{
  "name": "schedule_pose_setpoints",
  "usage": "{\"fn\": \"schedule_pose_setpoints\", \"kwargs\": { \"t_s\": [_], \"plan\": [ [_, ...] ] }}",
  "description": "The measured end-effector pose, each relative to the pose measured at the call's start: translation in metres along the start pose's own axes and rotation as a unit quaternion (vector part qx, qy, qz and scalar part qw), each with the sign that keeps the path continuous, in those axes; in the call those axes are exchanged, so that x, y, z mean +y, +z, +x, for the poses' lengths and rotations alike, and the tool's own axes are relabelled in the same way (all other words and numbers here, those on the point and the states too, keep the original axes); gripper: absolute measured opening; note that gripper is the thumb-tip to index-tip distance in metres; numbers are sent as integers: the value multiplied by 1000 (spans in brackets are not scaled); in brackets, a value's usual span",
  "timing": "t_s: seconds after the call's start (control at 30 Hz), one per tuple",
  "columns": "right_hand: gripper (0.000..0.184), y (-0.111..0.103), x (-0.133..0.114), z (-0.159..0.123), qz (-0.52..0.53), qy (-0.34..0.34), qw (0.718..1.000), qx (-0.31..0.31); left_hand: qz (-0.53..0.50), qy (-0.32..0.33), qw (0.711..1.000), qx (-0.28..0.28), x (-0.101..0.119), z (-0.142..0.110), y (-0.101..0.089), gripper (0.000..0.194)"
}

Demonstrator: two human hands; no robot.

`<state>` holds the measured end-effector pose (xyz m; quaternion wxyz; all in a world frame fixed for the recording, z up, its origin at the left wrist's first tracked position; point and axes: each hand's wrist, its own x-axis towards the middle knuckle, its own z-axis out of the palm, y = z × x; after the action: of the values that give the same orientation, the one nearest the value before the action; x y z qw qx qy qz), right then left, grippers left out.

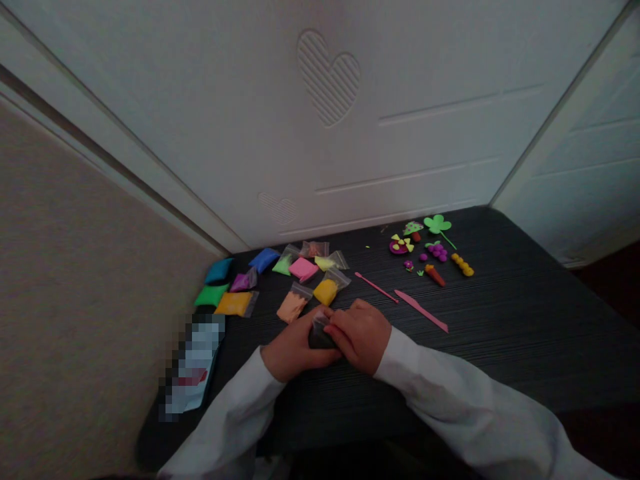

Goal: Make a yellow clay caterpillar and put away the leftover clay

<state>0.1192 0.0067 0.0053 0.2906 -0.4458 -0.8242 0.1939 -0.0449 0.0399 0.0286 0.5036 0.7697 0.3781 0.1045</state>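
Near the front of the dark table, my left hand (296, 345) is closed round a small clear zip bag of black clay (320, 335). The fingers of my right hand (364, 335) pinch the bag's upper edge, and part of it is hidden behind them. Just beyond my hands lie a bag of peach clay (293, 304) and a bag of yellow clay (326, 291). A pink modelling knife (421, 311) and a thin pink modelling stick (376, 287) rest flat to the right, touched by neither hand.
More clay bags, including a pink one (303, 269) and an orange one (234, 304), lie at the left. Shaped clay pieces sit at the back right: a green clover (437, 225), purple grapes (438, 252), a yellow string of balls (463, 265). A blurred packet (196, 367) lies at the left edge.
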Motion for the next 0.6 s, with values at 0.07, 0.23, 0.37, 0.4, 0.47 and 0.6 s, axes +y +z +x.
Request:
{"fn": "schedule_pose_setpoints", "kwargs": {
  "t_s": [0.07,0.23,0.37,0.4,0.47,0.6],
  "plan": [
    [20,-3,1,0,41,4,999,8,12,11,1000,0,-1,-1,0,39],
    [9,-5,3,3,128,37,991,17,59,5,998,8,-7,0,0,41],
    [6,-3,8,6,157,58,986,7,87,-18,996,9,-8,2,2,37],
    [6,-2,9,6,161,61,985,3,93,-25,995,5,-8,2,2,36],
    [5,1,11,5,161,63,985,-3,100,-40,994,-2,-7,2,3,34],
    [5,8,9,3,145,67,987,4,106,-48,993,2,-8,3,3,33]
  ]
}}
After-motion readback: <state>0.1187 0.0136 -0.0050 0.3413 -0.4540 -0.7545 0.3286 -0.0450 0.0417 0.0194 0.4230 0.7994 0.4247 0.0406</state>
